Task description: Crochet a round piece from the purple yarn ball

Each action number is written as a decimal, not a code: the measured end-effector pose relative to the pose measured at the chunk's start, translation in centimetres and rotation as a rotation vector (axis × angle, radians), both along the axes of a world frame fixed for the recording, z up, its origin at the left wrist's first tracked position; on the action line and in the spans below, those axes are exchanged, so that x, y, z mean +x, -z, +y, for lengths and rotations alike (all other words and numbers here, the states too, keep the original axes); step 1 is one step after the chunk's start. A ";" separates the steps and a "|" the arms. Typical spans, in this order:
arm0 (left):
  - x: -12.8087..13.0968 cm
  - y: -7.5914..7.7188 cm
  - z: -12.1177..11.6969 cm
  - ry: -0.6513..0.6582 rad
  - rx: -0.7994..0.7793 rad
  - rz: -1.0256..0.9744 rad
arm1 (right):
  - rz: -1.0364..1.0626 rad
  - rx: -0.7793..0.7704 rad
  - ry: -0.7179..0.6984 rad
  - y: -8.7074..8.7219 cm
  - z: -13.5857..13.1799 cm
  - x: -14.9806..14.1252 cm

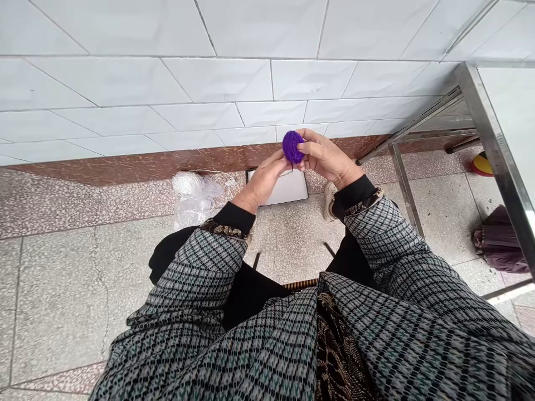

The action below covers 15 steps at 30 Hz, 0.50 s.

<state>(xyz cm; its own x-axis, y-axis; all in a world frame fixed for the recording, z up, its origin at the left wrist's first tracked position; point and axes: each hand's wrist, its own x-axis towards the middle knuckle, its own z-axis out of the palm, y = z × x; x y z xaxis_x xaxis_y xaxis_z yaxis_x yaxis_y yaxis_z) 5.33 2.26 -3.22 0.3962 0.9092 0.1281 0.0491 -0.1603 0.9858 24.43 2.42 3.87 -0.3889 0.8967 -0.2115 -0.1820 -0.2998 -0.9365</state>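
Observation:
A small purple ball of yarn (292, 146) is held up between my two hands, in front of the tiled wall. My right hand (324, 154) grips it from the right, with a finger lying across its front. From the lower left, my left hand (266, 177) has its fingers closed against the ball's underside. A short dark strand hangs below the ball. Beneath my hands, a shallow white tray or box lid (288, 188) with a dark rim lies on the floor, partly covered by my left hand.
On the floor to the left sits a clear plastic bag (196, 200) beside white cord (186, 182). A metal-framed table (497, 139) stands at the right. Under it are a dark folded umbrella-like bundle (499, 239) and a red and yellow object (482, 164). The tiled wall (234, 78) rises ahead.

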 end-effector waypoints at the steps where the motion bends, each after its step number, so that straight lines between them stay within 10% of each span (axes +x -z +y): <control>1: 0.2 0.3 -0.3 -0.003 -0.046 -0.008 | 0.011 -0.013 0.028 0.1 0.1 -0.1; 10: -0.8 -2.2 -1.2 0.066 0.324 0.576 | -0.275 -0.023 0.321 1.1 1.3 -1.8; 15: -3.3 -5.2 1.1 0.022 0.411 0.744 | -0.664 0.015 0.149 0.2 1.0 -1.8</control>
